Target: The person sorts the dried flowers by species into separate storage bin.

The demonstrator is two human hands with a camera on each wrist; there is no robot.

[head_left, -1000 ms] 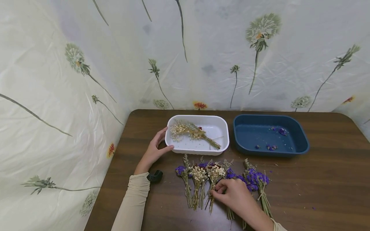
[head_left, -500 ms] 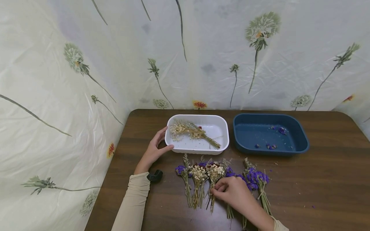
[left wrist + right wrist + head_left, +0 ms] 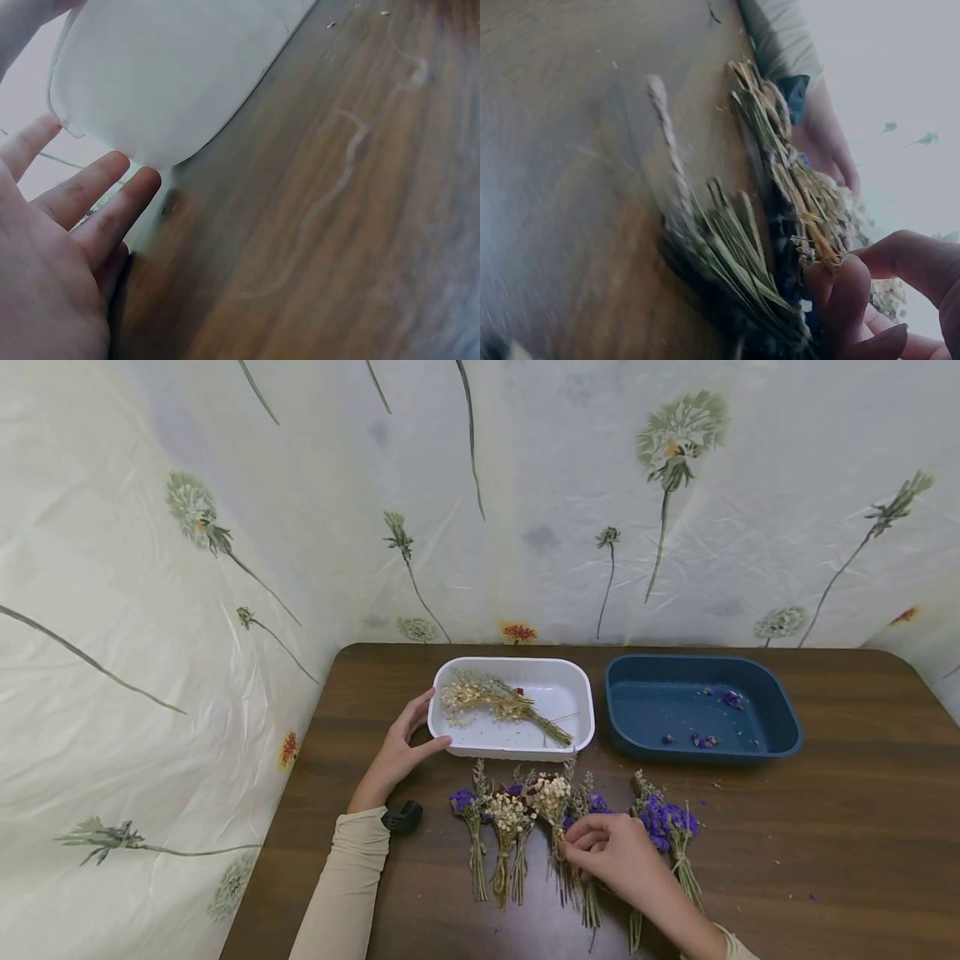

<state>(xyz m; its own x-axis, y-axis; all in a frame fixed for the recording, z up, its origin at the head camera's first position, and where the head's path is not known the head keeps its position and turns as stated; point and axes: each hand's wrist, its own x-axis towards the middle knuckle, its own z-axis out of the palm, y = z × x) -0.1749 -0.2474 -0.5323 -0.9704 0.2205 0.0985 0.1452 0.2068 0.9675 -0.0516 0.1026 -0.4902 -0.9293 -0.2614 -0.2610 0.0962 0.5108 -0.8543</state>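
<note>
Head view: pinches a cream-flowered bunch (image 3: 551, 795) by the stems, close at ten o'clock from the right hand (image 3: 618, 860), with thumb and forefinger narrow and meeting. Points its flower heads between eleven and twelve o'clock. Cannot tell about any gap between bunch and surface (image 3: 825, 843).

Rests the left hand (image 3: 401, 747) at the eight-o'clock end of a white tray (image 3: 564, 683), with straight fingers set wide and touching the wall, as also in the left wrist view. Wears a dark band (image 3: 402, 817) on that wrist. Has inside that tray a pale dried bunch (image 3: 506, 703), with stems aimed at four o'clock.

Has a blue tray (image 3: 645, 702) at one o'clock from the right hand, with loose purple petals (image 3: 732, 699) on its floor. Has a slim purple bunch (image 3: 474, 831) and another cream bunch (image 3: 508, 817) at nine o'clock from the held one, and a fuller purple bunch (image 3: 665, 824) at two o'clock from the right hand.

Right wrist view: shows fingertips against the held stems, with green stems (image 3: 739, 266) and a free twine end (image 3: 666, 127) toward nine o'clock, partly blurred.
</note>
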